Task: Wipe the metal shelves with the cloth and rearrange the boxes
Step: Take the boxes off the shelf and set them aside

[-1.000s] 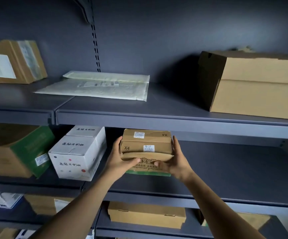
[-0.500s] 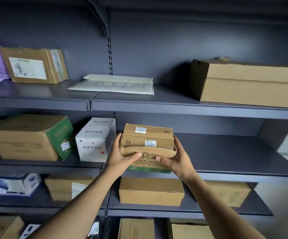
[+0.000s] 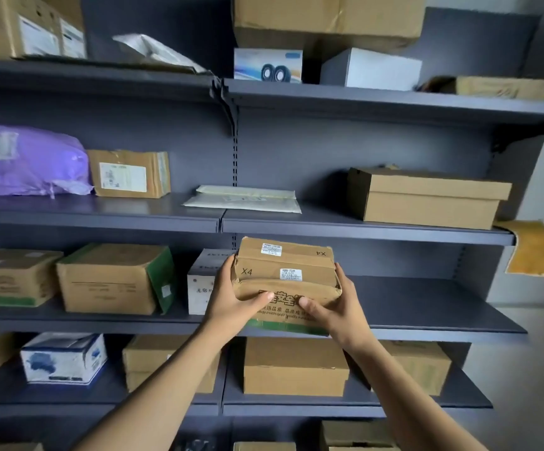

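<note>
A small stack of brown cardboard boxes marked "X4" is held in front of the dark grey metal shelves. My left hand grips the stack's left side, thumb across its front. My right hand grips its right side, thumb on the front too. The bottom box has a green edge and printed letters. A yellow cloth hangs at the right end of the shelf above.
Beside the stack stand a white box and a brown box with a green side. The upper shelf carries white padded envelopes, a lidded brown box and a purple bag. More boxes sit below.
The view has pulled back and risen, showing more shelves above and below. The stack has come out from the shelf toward me, still gripped by both hands.
</note>
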`<state>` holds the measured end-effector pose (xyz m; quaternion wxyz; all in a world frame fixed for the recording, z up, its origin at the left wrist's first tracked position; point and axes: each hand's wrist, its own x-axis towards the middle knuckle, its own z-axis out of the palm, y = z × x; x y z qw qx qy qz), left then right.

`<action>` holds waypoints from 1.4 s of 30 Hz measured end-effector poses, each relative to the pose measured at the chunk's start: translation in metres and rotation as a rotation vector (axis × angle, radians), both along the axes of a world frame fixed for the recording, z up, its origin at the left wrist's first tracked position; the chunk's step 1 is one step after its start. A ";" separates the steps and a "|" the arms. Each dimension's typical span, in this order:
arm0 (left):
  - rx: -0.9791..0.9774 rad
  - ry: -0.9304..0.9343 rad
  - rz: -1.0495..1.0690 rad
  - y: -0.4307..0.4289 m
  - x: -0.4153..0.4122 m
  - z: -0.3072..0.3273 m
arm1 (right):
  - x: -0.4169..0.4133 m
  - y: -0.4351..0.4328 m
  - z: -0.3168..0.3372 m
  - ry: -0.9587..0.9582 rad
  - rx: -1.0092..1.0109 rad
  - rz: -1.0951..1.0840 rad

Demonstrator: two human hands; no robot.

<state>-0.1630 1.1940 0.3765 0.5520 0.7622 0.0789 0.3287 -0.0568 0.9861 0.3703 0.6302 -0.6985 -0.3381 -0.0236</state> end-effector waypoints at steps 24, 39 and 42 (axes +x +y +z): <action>0.172 -0.141 0.045 0.016 0.119 0.172 | 0.126 0.019 0.170 -0.325 0.092 -0.134; 0.138 -0.032 0.086 0.036 0.208 0.152 | 0.207 0.044 0.154 -0.126 0.011 -0.103; 0.136 -0.041 0.109 0.034 0.212 0.146 | 0.212 0.047 0.146 -0.131 -0.009 -0.141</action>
